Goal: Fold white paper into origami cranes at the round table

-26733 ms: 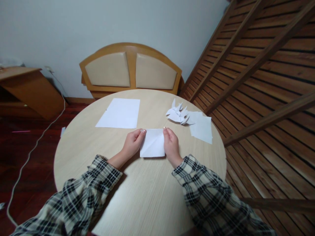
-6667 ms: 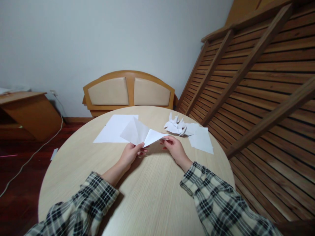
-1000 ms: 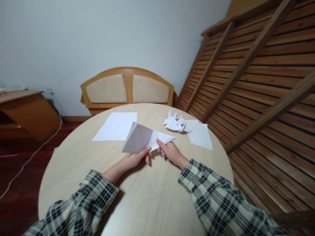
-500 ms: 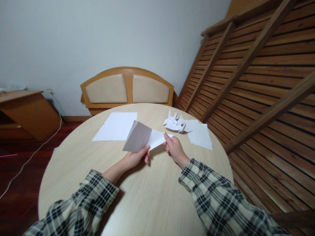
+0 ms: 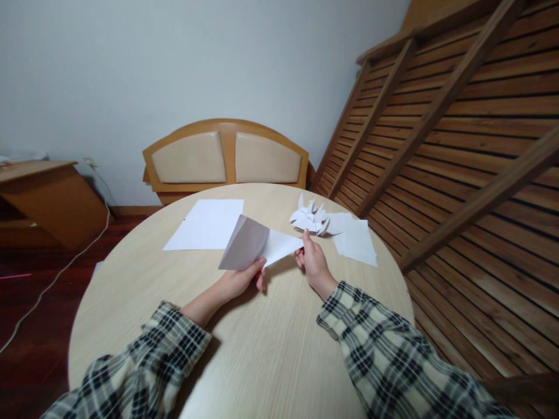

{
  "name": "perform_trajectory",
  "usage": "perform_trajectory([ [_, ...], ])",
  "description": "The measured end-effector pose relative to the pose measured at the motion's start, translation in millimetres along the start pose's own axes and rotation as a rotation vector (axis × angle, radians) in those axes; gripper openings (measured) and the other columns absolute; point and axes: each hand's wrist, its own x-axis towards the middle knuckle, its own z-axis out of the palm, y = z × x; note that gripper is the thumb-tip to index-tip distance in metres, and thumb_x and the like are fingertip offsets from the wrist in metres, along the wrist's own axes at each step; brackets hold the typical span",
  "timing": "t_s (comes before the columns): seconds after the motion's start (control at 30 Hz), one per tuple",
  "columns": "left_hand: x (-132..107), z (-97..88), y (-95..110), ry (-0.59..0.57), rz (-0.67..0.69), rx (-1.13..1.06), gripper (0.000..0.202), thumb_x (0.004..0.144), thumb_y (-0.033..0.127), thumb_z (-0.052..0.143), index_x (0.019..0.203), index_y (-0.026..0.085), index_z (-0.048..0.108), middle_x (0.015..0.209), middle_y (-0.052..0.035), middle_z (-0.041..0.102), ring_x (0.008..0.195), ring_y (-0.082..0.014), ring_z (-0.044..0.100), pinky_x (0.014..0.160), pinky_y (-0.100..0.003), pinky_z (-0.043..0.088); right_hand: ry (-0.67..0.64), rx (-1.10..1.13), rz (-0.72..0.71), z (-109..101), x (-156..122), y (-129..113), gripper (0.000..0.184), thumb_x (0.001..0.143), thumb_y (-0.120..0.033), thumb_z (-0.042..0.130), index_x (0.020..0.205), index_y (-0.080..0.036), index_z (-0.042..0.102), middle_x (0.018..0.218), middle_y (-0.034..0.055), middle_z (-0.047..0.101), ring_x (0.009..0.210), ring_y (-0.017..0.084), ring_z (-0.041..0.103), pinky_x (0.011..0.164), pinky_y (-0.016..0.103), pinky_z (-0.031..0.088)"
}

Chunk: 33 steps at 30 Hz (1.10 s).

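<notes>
A folded sheet of white paper (image 5: 245,243) is held between my two hands, above the middle of the round table. Its left part stands up as a greyish flap, and its right part narrows to a point. My left hand (image 5: 242,280) grips the lower edge near the fold, thumb on top. At the pointed right end, my right hand (image 5: 312,259) pinches the tip between thumb and fingers. Just beyond the right hand lies a cluster of folded white paper figures (image 5: 309,218) with pointed tips.
White paper sheets (image 5: 203,224) lie at the table's back left, and loose square papers (image 5: 356,238) at its right. The round wooden table (image 5: 262,355) has slatted wood (image 5: 458,145) leaning beside it. Behind stands a padded headboard (image 5: 190,160); a white cable (image 5: 56,285) runs along the floor.
My right hand has slid slightly to the right, its thumb now at the very tip of the paper. The left hand and the flap have barely moved.
</notes>
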Motion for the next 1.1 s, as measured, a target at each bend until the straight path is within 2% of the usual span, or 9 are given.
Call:
perform_trajectory([
  [0.13,-2,-1.0,1,0.025,0.002,0.015,0.048,0.093,0.052,0.04,0.059,0.02,0.052,0.057,-0.0045,0.057,0.06,-0.0155,0.057,0.076,-0.033,0.05,0.096,0.1,-0.007,-6,5,-2,0.061,0.082,-0.081,0.034,0.062,-0.024,0.04,0.045,-0.0053,0.035,0.037,0.01,0.03,0.037,0.026,0.02],
  [0.23,-2,-1.5,-1,0.058,0.004,0.019,0.052,0.095,0.052,0.036,0.058,0.02,0.051,0.058,-0.0059,0.059,0.061,-0.0157,0.059,0.079,-0.033,0.049,0.045,0.149,0.032,-7,5,-4,0.063,0.084,-0.082,0.024,0.062,-0.024,0.038,0.044,-0.0064,0.031,0.036,0.009,0.027,0.036,0.025,0.019],
  [0.33,2,-1.8,-5,0.081,0.001,0.001,0.052,0.095,0.054,0.035,0.059,0.02,0.052,0.058,-0.0054,0.059,0.061,-0.0159,0.059,0.078,-0.033,0.049,-0.098,0.15,0.051,-2,-2,-6,0.062,0.083,-0.081,0.032,0.065,-0.022,0.043,0.043,-0.0064,0.036,0.037,0.009,0.032,0.036,0.023,0.021],
  [0.43,5,-2.2,-7,0.084,0.001,0.019,0.053,0.093,0.055,0.036,0.057,0.021,0.052,0.054,-0.0046,0.057,0.059,-0.016,0.058,0.078,-0.034,0.049,-0.337,0.021,0.086,5,-11,-7,0.058,0.08,-0.078,0.047,0.071,-0.021,0.05,0.047,-0.0058,0.046,0.039,0.008,0.04,0.037,0.021,0.029],
  [0.5,5,-2.6,-6,0.051,0.019,0.063,0.055,0.093,0.056,0.036,0.054,0.021,0.053,0.054,-0.0055,0.058,0.06,-0.0164,0.058,0.082,-0.034,0.049,-0.505,-0.095,0.133,8,-15,-6,0.059,0.078,-0.078,0.05,0.07,-0.019,0.053,0.049,-0.0045,0.05,0.04,0.008,0.044,0.04,0.021,0.035],
  [0.57,3,-2.9,-4,0.008,0.047,0.102,0.055,0.093,0.055,0.039,0.052,0.02,0.054,0.056,-0.0063,0.059,0.061,-0.0168,0.058,0.084,-0.035,0.048,-0.578,-0.183,0.143,9,-17,-4,0.059,0.078,-0.076,0.052,0.067,-0.018,0.054,0.049,-0.0035,0.051,0.042,0.008,0.046,0.044,0.021,0.039],
  [0.7,0,-3.6,0,-0.004,0.074,0.138,0.049,0.091,0.052,0.045,0.055,0.02,0.055,0.058,-0.0057,0.06,0.061,-0.0167,0.057,0.083,-0.034,0.048,-0.578,-0.275,0.091,8,-18,2,0.053,0.081,-0.068,0.056,0.065,-0.017,0.055,0.052,-0.0029,0.052,0.045,0.008,0.048,0.045,0.022,0.04],
  [0.83,3,-4.9,-7,-0.01,0.072,0.158,0.052,0.093,0.051,0.042,0.054,0.019,0.056,0.059,-0.007,0.062,0.063,-0.017,0.058,0.087,-0.035,0.045,-0.565,-0.261,0.123,9,-17,6,0.052,0.085,-0.064,0.055,0.062,-0.017,0.055,0.052,-0.0025,0.052,0.045,0.008,0.048,0.046,0.021,0.041],
  [1.1,9,-7.6,-22,-0.041,0.105,0.178,0.052,0.094,0.049,0.043,0.054,0.018,0.058,0.063,-0.0079,0.065,0.07,-0.0186,0.059,0.089,-0.036,0.042,-0.466,-0.168,0.175,11,-15,4,0.066,0.082,-0.079,0.042,0.059,-0.018,0.053,0.044,-0.0027,0.049,0.038,0.008,0.045,0.041,0.022,0.037],
])
